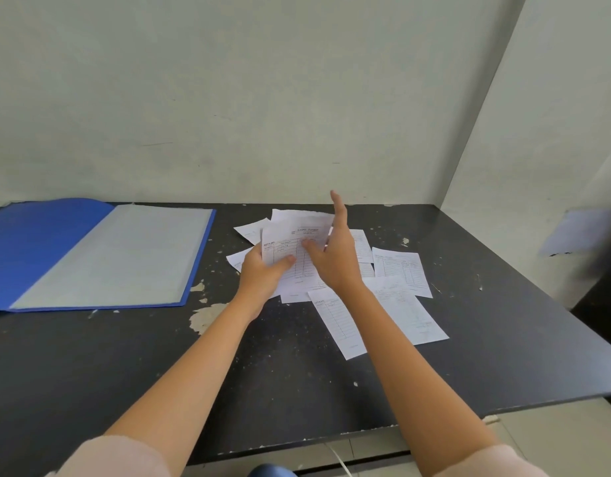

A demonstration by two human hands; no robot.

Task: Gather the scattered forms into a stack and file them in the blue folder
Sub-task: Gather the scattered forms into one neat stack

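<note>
The blue folder (49, 242) lies open at the table's far left, its grey inner sheet facing up. Several white printed forms lie scattered in the middle of the table, among them one at the right (402, 270) and one nearer me (341, 321). My left hand (262, 273) is shut on a small bundle of forms (297, 242) raised above the pile, thumb on top. Beside that bundle, my right hand (335, 256) hovers with fingers spread and the index finger pointing up; its thumb touches the top sheet.
The black table (125, 356) has chipped paint and white flecks. A pale wall stands right behind it, and a side wall rises at the right. The table's right edge slants toward me. A blurred white sheet (579, 235) hangs at the far right.
</note>
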